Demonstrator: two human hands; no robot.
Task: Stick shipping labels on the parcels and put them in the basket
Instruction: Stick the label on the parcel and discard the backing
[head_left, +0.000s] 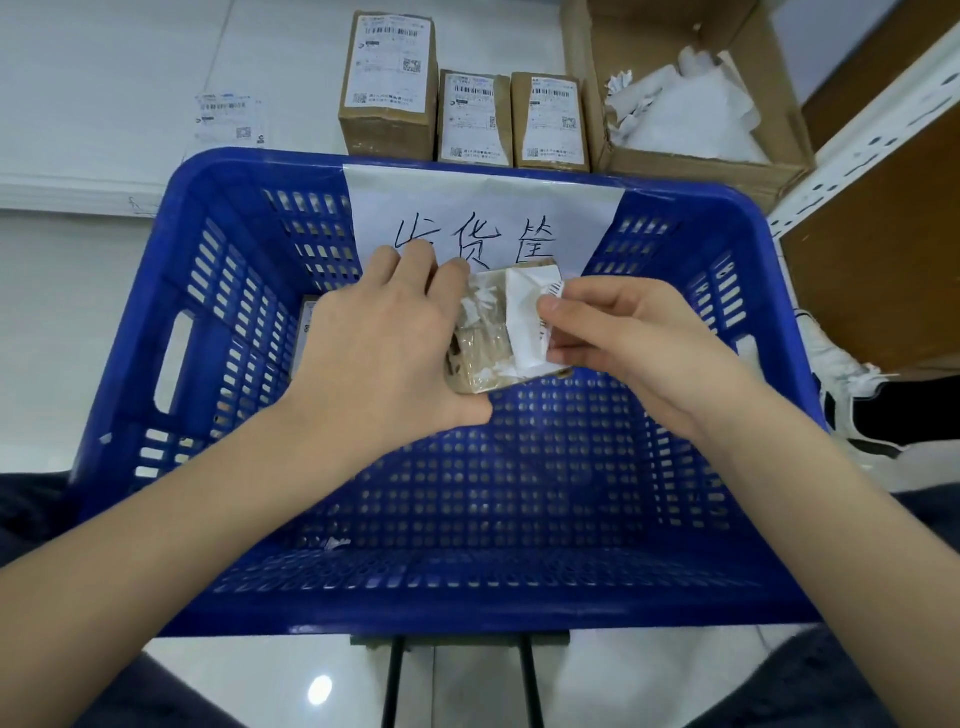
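Gripping a taped parcel (483, 332) above the blue basket (727, 467), a person's left hand (379, 348) curls around its side while the right hand (618, 338) pinches a crumpled white label (527, 317) on top.

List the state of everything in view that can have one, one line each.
Left hand: grips the parcel above the basket.
Right hand: pinches the label.
Parcel: held, label not flat.
Label: crumpled, partly stuck.
Basket: upright, holds another parcel at its left wall.
Three boxes: labelled, standing behind the basket.
Carton: open, holds white paper.
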